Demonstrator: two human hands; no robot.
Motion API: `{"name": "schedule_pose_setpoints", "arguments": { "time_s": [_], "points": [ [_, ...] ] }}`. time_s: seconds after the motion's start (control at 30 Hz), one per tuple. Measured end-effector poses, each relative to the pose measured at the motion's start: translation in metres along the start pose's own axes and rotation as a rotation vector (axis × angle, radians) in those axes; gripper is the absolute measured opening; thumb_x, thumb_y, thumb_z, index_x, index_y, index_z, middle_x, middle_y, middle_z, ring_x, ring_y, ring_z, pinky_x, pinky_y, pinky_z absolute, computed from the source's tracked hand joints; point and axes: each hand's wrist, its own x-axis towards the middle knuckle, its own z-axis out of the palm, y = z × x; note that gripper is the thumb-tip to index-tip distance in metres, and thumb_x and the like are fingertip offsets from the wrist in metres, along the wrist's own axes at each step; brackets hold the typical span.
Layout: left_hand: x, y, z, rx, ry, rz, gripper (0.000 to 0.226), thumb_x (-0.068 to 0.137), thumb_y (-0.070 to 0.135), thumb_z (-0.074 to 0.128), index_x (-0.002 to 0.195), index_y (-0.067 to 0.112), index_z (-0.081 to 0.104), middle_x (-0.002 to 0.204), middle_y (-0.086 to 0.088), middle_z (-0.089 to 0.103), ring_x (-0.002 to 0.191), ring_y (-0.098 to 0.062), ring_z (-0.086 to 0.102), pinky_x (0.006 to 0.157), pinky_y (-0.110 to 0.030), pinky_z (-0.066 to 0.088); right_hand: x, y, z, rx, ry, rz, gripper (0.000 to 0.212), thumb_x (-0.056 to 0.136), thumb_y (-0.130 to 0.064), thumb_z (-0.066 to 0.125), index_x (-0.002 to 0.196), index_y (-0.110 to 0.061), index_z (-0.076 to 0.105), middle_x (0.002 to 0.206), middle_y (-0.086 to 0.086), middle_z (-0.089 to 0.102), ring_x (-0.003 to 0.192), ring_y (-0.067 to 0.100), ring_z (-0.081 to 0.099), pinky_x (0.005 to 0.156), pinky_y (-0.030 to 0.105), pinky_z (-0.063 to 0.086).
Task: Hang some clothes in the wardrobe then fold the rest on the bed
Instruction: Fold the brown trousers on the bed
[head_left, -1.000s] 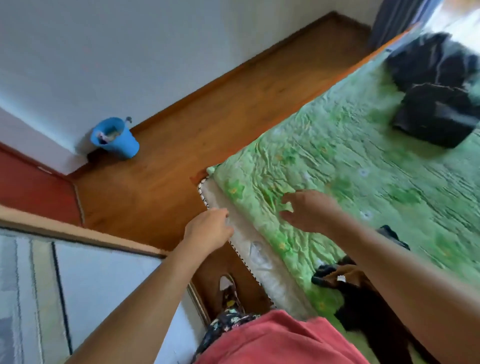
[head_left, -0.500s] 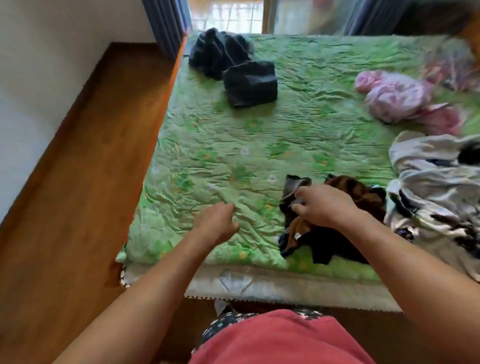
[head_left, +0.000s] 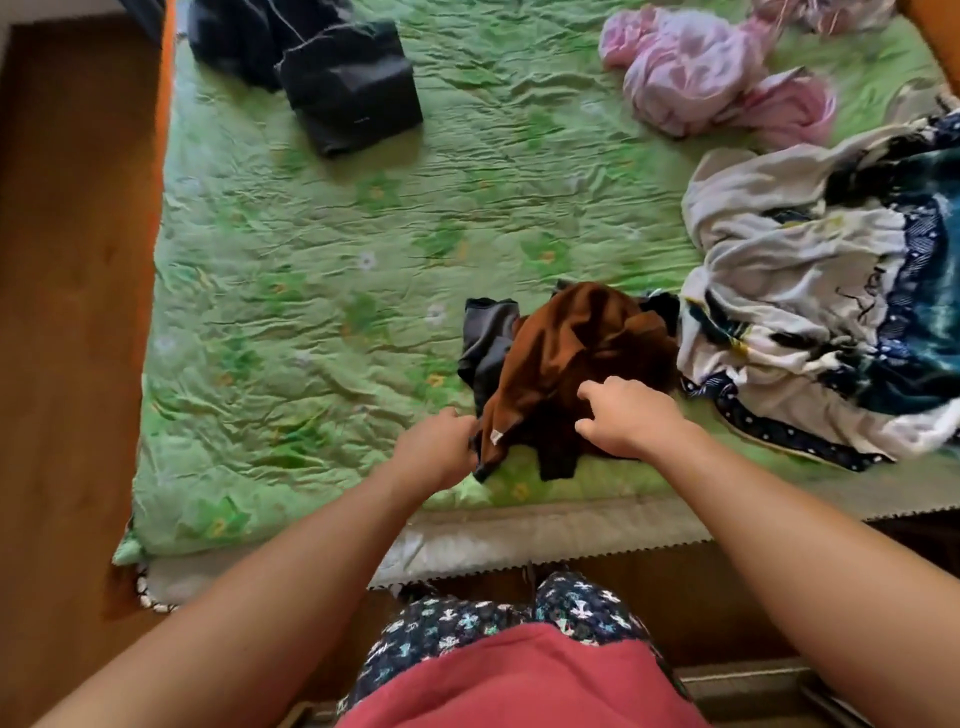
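At the near edge of the bed (head_left: 311, 312), the brown garment (head_left: 566, 343) is bunched over a dark garment (head_left: 488, 332), and it's hard to say where one stops and the other starts. The black clothes (head_left: 353, 88) far left and the pink clothes (head_left: 696, 78) far right get cut off by the top of the frame, and the white-and-navy garment (head_left: 805, 291) runs off the right side. The left hand (head_left: 436, 452) grips the brown garment's near-left corner, right by a little white tag (head_left: 496, 436), with its fingertips buried in the fabric. The right hand (head_left: 628, 415) sits on the dark cloth with its fingers bent down. Can't tell if it's actually pinching anything.
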Motion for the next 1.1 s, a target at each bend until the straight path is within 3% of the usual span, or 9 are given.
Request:
{"name": "schedule_pose_setpoints", "arguments": {
  "time_s": [0.2,0.3,0.43,0.53,0.67,0.77,0.9,1.0,1.1],
  "points": [
    [0.075,0.001,0.062,-0.011,-0.211,-0.003,0.036,0.087,0.036,0.06,0.123,0.036,0.059,0.12,-0.009,0.043,0.108,-0.035,0.056,0.093,-0.045,0.052,0.086,0.027,0.046,-0.133,-0.02,-0.044,0.041,0.094,-0.026,0.052,0.134,-0.023,0.047,0.139,0.013,0.038,0.128,0.038,0.04,0.092,0.051,0.046],
    [0.111,-0.003,0.088,0.018,-0.247,0.014,0.036,0.088,0.037,0.059,0.123,0.038,0.059,0.134,-0.013,0.032,0.114,-0.039,0.049,0.099,-0.048,0.049,0.129,0.036,0.065,-0.201,-0.002,-0.048,0.039,0.094,-0.018,0.051,0.132,-0.027,0.051,0.164,0.018,0.005,0.15,0.041,0.009,0.105,0.058,0.039],
    [0.154,-0.001,0.109,-0.034,-0.251,0.035,0.05,0.086,0.037,0.061,0.135,0.044,0.054,0.154,-0.012,0.009,0.13,-0.041,0.038,0.107,-0.05,0.044,0.177,0.044,0.079,-0.168,-0.019,-0.016,0.041,0.094,-0.015,0.053,0.131,-0.032,0.058,0.165,0.011,-0.022,0.152,0.041,-0.016,0.114,0.067,0.025],
    [0.179,0.002,0.115,-0.085,-0.276,0.025,0.065,0.088,0.041,0.062,0.149,0.033,0.042,0.163,-0.013,0.001,0.142,-0.04,0.029,0.113,-0.048,0.038,0.2,0.044,0.084,-0.055,0.018,-0.093,0.036,0.096,-0.017,0.05,0.13,-0.02,0.06,0.169,0.005,-0.002,0.155,0.032,-0.003,0.117,0.064,0.022],
    [0.189,0.006,0.094,-0.383,-0.047,-0.104,0.063,0.088,0.039,0.07,0.138,0.007,0.05,0.14,-0.016,0.051,0.127,-0.033,0.05,0.104,-0.039,0.043,0.208,0.036,0.076,0.282,0.364,-0.132,0.027,0.095,-0.022,0.054,0.108,-0.001,0.065,0.131,0.013,0.055,0.119,0.035,0.055,0.103,0.047,0.044],
    [0.183,0.004,0.067,-0.641,0.125,-0.27,0.044,0.083,0.037,0.077,0.115,0.013,0.06,0.109,-0.005,0.066,0.101,-0.023,0.061,0.084,-0.034,0.048,0.198,0.022,0.047,0.491,0.463,-0.089,0.015,0.091,-0.023,0.061,0.087,-0.014,0.049,0.098,0.007,0.05,0.089,0.027,0.052,0.083,0.037,0.042],
    [0.159,-0.008,0.017,-0.892,0.19,-0.302,0.028,0.079,0.012,0.069,0.097,0.018,0.049,0.079,0.002,0.058,0.074,-0.02,0.056,0.063,-0.031,0.044,0.178,-0.002,-0.02,0.625,0.503,-0.14,0.013,0.084,-0.014,0.06,0.09,-0.016,0.049,0.095,0.005,0.054,0.088,0.023,0.049,0.077,0.033,0.036],
    [0.126,-0.021,-0.037,-0.835,0.302,-0.21,0.02,0.082,0.01,0.059,0.098,0.017,0.05,0.071,0.002,0.058,0.062,-0.019,0.055,0.06,-0.031,0.045,0.152,-0.017,-0.081,0.576,0.508,-0.234,0.009,0.084,-0.012,0.06,0.087,-0.017,0.052,0.088,0.004,0.056,0.083,0.024,0.049,0.072,0.031,0.032],
    [0.086,-0.045,-0.097,-0.625,0.471,-0.108,0.023,0.084,0.021,0.062,0.106,0.022,0.054,0.083,0.001,0.06,0.076,-0.024,0.06,0.067,-0.03,0.042,0.12,-0.025,-0.138,0.479,0.534,-0.33,0.015,0.079,-0.01,0.061,0.085,-0.019,0.051,0.088,0.002,0.056,0.082,0.025,0.05,0.071,0.033,0.035]
  ]
}}
